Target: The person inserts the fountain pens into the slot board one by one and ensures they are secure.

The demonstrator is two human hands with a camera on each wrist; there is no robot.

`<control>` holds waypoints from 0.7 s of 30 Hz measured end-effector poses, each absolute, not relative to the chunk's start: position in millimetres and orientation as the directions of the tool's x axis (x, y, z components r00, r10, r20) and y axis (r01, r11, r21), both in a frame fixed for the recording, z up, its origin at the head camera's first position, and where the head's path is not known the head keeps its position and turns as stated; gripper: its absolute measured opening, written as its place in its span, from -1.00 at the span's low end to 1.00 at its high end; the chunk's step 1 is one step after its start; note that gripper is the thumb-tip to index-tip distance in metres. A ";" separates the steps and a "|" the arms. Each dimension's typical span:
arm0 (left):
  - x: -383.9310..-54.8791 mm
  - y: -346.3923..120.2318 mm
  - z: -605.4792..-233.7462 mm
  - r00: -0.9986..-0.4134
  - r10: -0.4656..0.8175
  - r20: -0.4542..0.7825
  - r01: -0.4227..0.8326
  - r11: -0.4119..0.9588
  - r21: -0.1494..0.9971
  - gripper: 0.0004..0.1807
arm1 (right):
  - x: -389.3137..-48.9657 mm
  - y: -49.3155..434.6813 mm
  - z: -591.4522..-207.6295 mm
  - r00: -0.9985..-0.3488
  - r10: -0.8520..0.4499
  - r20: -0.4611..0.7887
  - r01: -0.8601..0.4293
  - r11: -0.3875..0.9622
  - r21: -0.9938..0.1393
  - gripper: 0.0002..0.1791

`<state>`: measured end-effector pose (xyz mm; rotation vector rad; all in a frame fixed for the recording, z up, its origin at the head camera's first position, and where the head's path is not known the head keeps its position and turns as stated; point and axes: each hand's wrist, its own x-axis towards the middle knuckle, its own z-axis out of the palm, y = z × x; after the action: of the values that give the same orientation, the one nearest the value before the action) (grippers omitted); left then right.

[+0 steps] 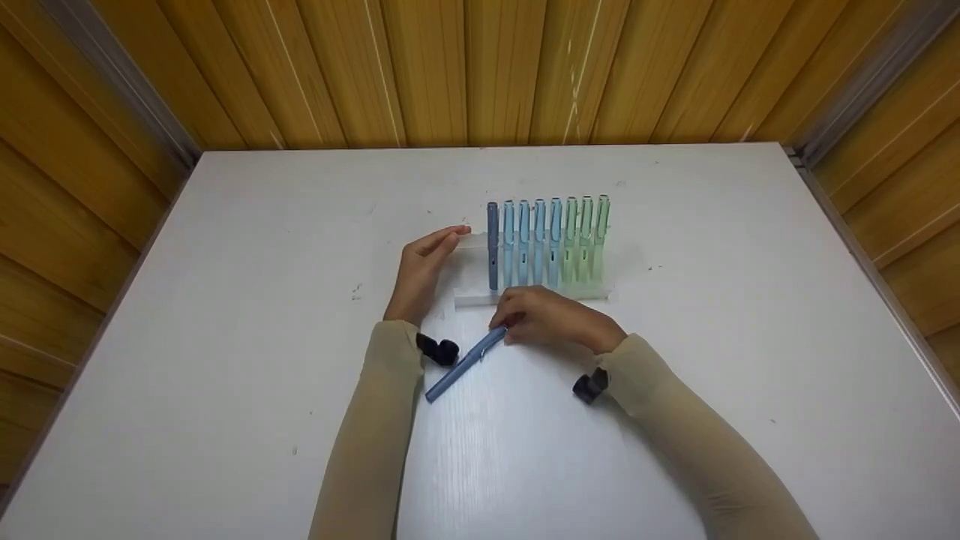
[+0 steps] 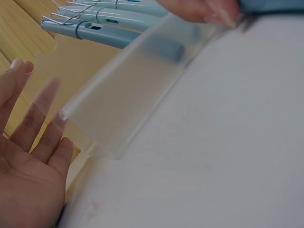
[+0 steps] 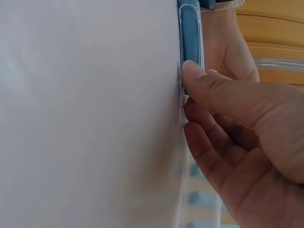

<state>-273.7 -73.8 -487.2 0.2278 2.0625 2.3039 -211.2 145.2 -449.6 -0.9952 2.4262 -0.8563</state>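
My right hand (image 1: 551, 319) pinches a blue capped pen (image 1: 465, 364) between thumb and fingers at its clip end. The pen lies slanted at the table surface, its other end toward the lower left. My left hand (image 1: 424, 274) is at the left end of a clear pen stand (image 1: 476, 298); through its clear panel, the left wrist view shows the fingers (image 2: 31, 128) fairly straight behind it. Upright in the stand are a dark blue pen (image 1: 493, 247), several light blue pens (image 1: 539, 221) and three green pens (image 1: 586, 217). Bare stand shows left of the dark blue pen.
The white table (image 1: 262, 300) spreads around the stand, with small dark marks on it. Yellow wood-look walls (image 1: 495, 75) rise behind and at both sides. A small black camera (image 1: 590, 385) sits on the right wrist, and another camera (image 1: 439, 350) on the left.
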 end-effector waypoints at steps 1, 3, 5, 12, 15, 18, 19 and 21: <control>-273.7 -74.0 -487.5 -0.988 0.129 0.084 0.069 -0.117 0.991 -0.58 | -211.3 145.4 -449.4 -0.676 -0.728 -0.116 -0.494 0.563 -0.662 -0.72; -273.8 -74.2 -487.9 -0.987 0.132 0.088 0.072 -0.117 0.990 -0.58 | -211.3 146.2 -448.6 -0.673 -0.730 -0.117 -0.491 0.560 -0.667 -0.72; -274.0 -74.3 -488.1 -0.986 0.135 0.093 0.077 -0.117 0.990 -0.58 | -211.3 147.5 -447.9 -0.672 -0.732 -0.111 -0.487 0.549 -0.679 -0.73; -274.6 -75.0 -488.5 -0.988 0.133 0.082 0.074 -0.068 0.995 -0.58 | -212.4 151.8 -445.8 -0.680 -0.727 -0.094 -0.452 0.516 -0.728 -0.73; -274.9 -75.2 -488.9 -0.988 0.134 0.076 0.067 -0.065 0.996 -0.59 | -213.5 152.6 -445.2 -0.683 -0.725 -0.088 -0.435 0.501 -0.748 -0.71; -275.3 -75.0 -489.1 -0.988 0.133 0.076 0.068 -0.066 0.996 -0.60 | -214.8 153.6 -443.8 -0.690 -0.719 -0.078 -0.412 0.479 -0.776 -0.70; -275.1 -74.9 -488.8 -0.988 0.134 0.081 0.072 -0.070 0.995 -0.60 | -215.3 153.8 -443.3 -0.693 -0.718 -0.074 -0.400 0.467 -0.789 -0.70; -274.9 -74.7 -488.4 -0.987 0.134 0.092 0.082 -0.081 0.993 -0.60 | -216.3 154.6 -442.2 -0.700 -0.711 -0.063 -0.380 0.446 -0.811 -0.70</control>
<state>-274.9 -74.7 -488.4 0.2473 2.1051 2.2697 -216.3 154.6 -442.2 -0.9227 2.3058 -1.1444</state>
